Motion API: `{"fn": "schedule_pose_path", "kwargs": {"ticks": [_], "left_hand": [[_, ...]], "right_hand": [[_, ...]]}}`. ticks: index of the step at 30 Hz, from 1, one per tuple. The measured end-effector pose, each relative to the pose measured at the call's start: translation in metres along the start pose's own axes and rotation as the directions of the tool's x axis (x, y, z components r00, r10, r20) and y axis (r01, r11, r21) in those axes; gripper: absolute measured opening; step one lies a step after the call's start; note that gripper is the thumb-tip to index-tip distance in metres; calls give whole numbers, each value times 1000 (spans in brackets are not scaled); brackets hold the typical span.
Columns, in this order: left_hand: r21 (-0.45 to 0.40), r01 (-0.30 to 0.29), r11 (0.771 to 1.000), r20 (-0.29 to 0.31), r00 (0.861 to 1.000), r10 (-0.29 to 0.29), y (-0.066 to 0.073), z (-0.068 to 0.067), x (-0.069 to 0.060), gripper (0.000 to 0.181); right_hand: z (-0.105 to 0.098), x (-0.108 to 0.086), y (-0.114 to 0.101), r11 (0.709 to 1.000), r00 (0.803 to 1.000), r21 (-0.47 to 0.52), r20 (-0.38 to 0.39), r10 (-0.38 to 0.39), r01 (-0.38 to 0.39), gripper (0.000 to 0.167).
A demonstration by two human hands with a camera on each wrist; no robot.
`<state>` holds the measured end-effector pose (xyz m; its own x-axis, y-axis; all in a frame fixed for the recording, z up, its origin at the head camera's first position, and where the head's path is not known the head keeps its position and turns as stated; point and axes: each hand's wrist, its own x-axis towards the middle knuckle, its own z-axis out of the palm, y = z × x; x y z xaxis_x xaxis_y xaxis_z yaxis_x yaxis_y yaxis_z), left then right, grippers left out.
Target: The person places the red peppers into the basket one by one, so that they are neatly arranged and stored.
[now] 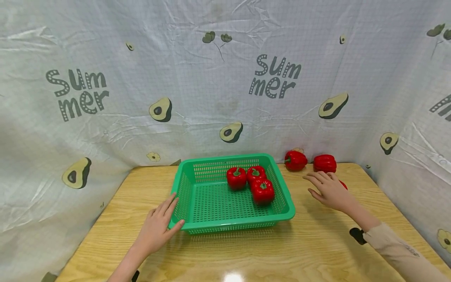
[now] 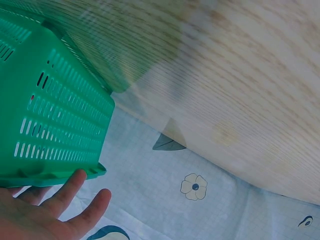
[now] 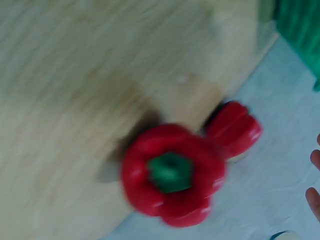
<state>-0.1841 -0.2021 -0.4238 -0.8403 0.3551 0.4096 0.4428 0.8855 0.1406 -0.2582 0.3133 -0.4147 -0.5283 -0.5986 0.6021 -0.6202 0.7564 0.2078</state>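
A green plastic basket (image 1: 225, 225) stands on the table with three red bell peppers (image 1: 263, 192) grouped at its right side. My left hand (image 1: 158, 227) rests its spread fingers on the basket's left rim; in the left wrist view the fingertips (image 2: 75, 182) touch the rim's edge. To the right of the basket, my right hand (image 1: 329, 191) hovers with fingers loosely extended and nothing in them. A red bell pepper (image 1: 344, 185) lies mostly hidden behind that hand. In the right wrist view, a blurred bell pepper (image 3: 137, 170) with a green stem appears close, apart from the fingers (image 3: 315, 160).
Two more red bell peppers, one with its stem facing left (image 1: 295, 161) and one on its side (image 1: 325, 163), lie at the table's back right. A pale curtain (image 1: 197, 78) printed with avocados hangs along the back and sides. Bare wood (image 1: 282, 250) shows in front of the basket.
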Motion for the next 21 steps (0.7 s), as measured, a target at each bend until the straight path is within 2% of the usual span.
{"fn": "schedule_pose_path", "kwargs": {"ticks": [4, 7, 10, 14, 17, 21], "left_hand": [[3, -2, 1000, -9, 1000, 2, 0, 1, 0, 64], [6, -2, 1000, -17, 1000, 2, 0, 1, 0, 63], [7, 1, 1000, -16, 1000, -1, 0, 1, -1, 63], [7, 2, 1000, -12, 1000, -2, 0, 1, -1, 63], [8, 1, 1000, -10, 1000, -1, 0, 1, -1, 64], [7, 2, 1000, -9, 1000, -2, 0, 1, -1, 64]], "right_hand": [[1, -16, 12, 999, 999, 8, 10, 36, -36, 45], [1, -25, 19, 998, 997, 3, 26, 68, -68, 48], [2, -33, 25, 996, 995, -17, 47, 92, -91, 61], [2, -43, 30, 993, 989, -38, 93, 116, -113, 50], [4, -49, 34, 991, 984, -50, 125, 130, -124, 65], [7, -55, 38, 989, 979, -56, 139, 146, -139, 70]]}}
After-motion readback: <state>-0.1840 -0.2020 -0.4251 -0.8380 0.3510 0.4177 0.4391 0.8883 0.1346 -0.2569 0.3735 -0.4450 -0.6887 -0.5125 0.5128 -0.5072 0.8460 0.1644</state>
